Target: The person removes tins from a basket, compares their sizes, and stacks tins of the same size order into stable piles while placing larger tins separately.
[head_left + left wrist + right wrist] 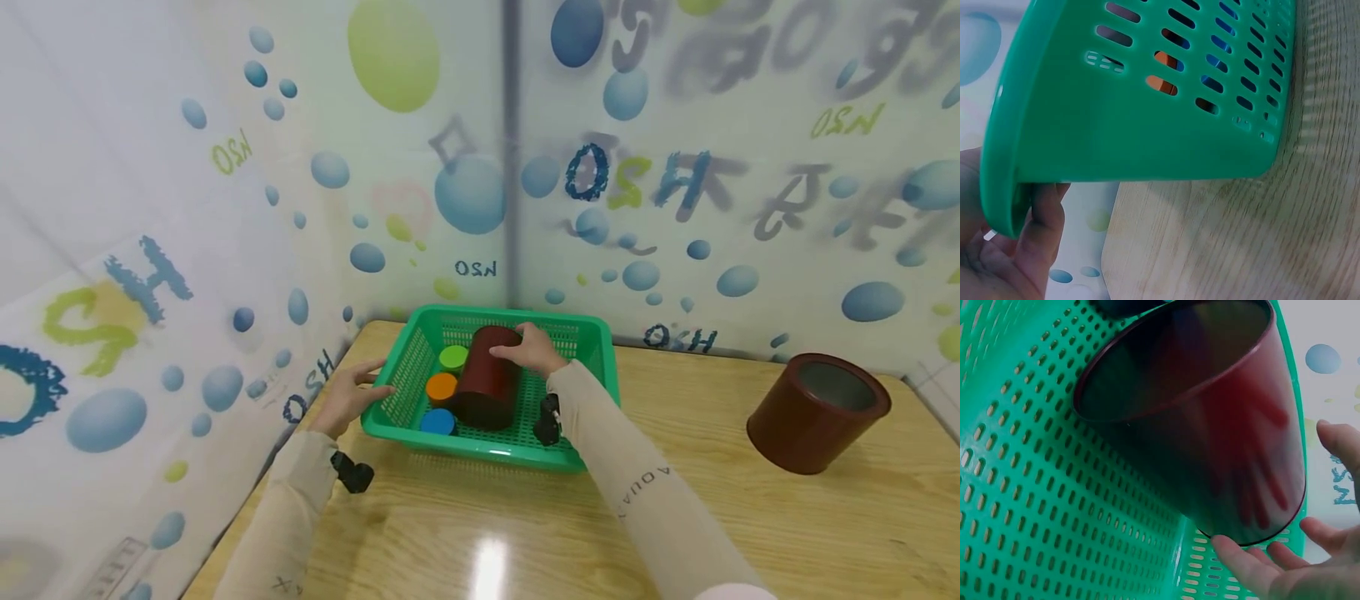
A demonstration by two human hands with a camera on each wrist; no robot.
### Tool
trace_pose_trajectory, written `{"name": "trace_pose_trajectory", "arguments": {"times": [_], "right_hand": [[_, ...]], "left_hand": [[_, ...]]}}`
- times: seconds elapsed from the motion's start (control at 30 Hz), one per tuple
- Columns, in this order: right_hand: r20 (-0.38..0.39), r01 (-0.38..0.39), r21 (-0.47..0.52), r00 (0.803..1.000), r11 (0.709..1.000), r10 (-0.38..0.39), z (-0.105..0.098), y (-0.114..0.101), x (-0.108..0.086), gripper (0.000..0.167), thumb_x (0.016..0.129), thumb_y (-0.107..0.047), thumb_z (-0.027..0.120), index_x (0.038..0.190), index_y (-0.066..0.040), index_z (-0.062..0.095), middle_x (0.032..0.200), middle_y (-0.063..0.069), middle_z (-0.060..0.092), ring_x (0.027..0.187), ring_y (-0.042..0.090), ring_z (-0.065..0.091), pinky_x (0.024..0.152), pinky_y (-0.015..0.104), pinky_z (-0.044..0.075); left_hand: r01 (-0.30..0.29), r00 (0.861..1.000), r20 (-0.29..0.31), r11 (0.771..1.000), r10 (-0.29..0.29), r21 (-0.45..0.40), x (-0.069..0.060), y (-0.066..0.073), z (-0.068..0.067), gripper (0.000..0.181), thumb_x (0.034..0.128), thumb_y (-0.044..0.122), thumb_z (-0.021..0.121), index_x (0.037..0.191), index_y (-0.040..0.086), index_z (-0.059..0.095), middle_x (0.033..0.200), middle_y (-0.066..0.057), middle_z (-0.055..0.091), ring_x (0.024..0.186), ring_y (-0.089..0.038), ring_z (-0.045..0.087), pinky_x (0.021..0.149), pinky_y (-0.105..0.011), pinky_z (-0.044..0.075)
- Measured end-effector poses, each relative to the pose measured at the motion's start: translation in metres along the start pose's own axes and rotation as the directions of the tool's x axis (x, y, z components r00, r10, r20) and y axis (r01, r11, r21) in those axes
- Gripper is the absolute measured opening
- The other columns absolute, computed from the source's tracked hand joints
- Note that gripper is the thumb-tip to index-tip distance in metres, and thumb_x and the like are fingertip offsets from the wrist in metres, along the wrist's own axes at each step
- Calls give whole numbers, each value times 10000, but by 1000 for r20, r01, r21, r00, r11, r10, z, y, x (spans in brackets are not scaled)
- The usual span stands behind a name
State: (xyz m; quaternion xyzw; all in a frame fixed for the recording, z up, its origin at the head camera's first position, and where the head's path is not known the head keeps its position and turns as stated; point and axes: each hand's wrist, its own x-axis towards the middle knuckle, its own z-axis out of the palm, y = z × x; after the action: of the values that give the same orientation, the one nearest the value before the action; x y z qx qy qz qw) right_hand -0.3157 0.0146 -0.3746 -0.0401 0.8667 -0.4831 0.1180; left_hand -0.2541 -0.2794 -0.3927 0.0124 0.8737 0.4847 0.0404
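A green plastic basket (pixel 495 452) stands on the table. My left hand (pixel 351 400) grips its rim at the left; in the left wrist view the fingers (pixel 1044 228) curl under the rim. A glossy dark red cylinder (pixel 487 371) lies on its side inside. My right hand (pixel 536 350) is at its far end with spread fingers; in the right wrist view a fingertip (pixel 1225 547) is at the cylinder's edge and the thumb stands apart. Left of the cylinder, in a row, sit a green round piece (pixel 453 358), an orange one (pixel 442 388) and a blue one (pixel 438 422).
Another dark red cylinder (pixel 813 421) stands at the right of the wooden table (pixel 675 392), its grey inside showing. Walls with printed bubbles (pixel 471 196) close in the back and left. The basket stands near the back left corner.
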Motion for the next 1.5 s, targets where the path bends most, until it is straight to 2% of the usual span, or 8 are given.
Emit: {"name": "trace_pose_trajectory", "arguments": {"times": [0.13, 0.33, 0.53, 0.87, 1.0, 1.13, 1.37, 1.5], "right_hand": [[53, -65, 52, 997, 997, 62, 3, 1, -1, 755, 809, -334, 629, 1364, -4, 236, 1311, 193, 365, 1104, 328, 434, 864, 499, 412], [115, -81, 77, 991, 994, 72, 7, 0, -1, 791, 794, -367, 635, 1350, -1, 209, 1257, 184, 397, 1085, 326, 442, 850, 549, 396], [87, -108, 31, 991, 994, 105, 12, -2, -2, 895, 762, -445, 644, 1354, 34, 174, 1232, 198, 414, 1039, 311, 469, 822, 486, 443], [82, -155, 29, 985, 988, 152, 13, 9, 7, 1012, 739, -483, 645, 1378, 57, 75, 1310, 219, 332, 1101, 303, 425, 902, 412, 403], [127, -187, 19, 975, 982, 183, 7, 14, 9, 1023, 757, -495, 614, 1392, 37, 14, 1374, 212, 236, 1165, 329, 373, 893, 495, 387], [153, -212, 54, 967, 976, 202, -1, 15, 7, 960, 767, -457, 615, 1381, 19, 51, 1335, 205, 271, 1161, 349, 369, 841, 584, 379], [181, -208, 210, 968, 955, 171, -8, 14, 5, 889, 788, -316, 619, 1382, -53, 11, 1291, 207, 284, 1154, 380, 337, 842, 627, 339], [182, -215, 210, 967, 954, 178, -11, 13, 5, 909, 786, -302, 611, 1415, -115, -19, 1334, 201, 254, 1179, 381, 310, 841, 641, 325]], "left_hand": [[-4, 1000, 7, 1000, 4, 4, 0, 1, 1, 575, 838, 134, 616, 1355, 68, 373, 1242, -250, 435, 1054, -352, 479, 759, -368, 495], [-15, 1000, -1, 1000, 15, -12, -1, 2, 2, 579, 833, 112, 619, 1351, 47, 370, 1217, -269, 454, 1008, -356, 509, 729, -363, 506], [-28, 1000, -9, 999, 28, -32, 0, -2, 3, 579, 823, 100, 627, 1341, 27, 379, 1190, -280, 471, 996, -359, 514, 709, -353, 512], [-27, 1000, -15, 1000, 27, -9, 0, -1, 1, 582, 821, 107, 632, 1341, 33, 382, 1202, -273, 465, 1052, -369, 472, 732, -375, 502], [-27, 1000, -15, 1000, 27, 0, 0, -1, 1, 589, 820, 115, 633, 1347, 48, 378, 1209, -266, 463, 1046, -365, 477, 746, -389, 496], [-26, 1000, -10, 1000, 26, 1, 0, 1, 0, 594, 822, 119, 631, 1352, 52, 371, 1218, -264, 456, 1044, -365, 481, 754, -393, 494], [-17, 1000, -18, 1000, 17, 11, -2, 2, 0, 590, 822, 112, 630, 1349, 47, 373, 1222, -267, 448, 1050, -371, 473, 745, -393, 496], [-14, 1000, -16, 1000, 15, 10, -2, 2, 1, 586, 823, 107, 627, 1349, 53, 375, 1223, -260, 450, 1052, -367, 471, 754, -401, 492]]}}
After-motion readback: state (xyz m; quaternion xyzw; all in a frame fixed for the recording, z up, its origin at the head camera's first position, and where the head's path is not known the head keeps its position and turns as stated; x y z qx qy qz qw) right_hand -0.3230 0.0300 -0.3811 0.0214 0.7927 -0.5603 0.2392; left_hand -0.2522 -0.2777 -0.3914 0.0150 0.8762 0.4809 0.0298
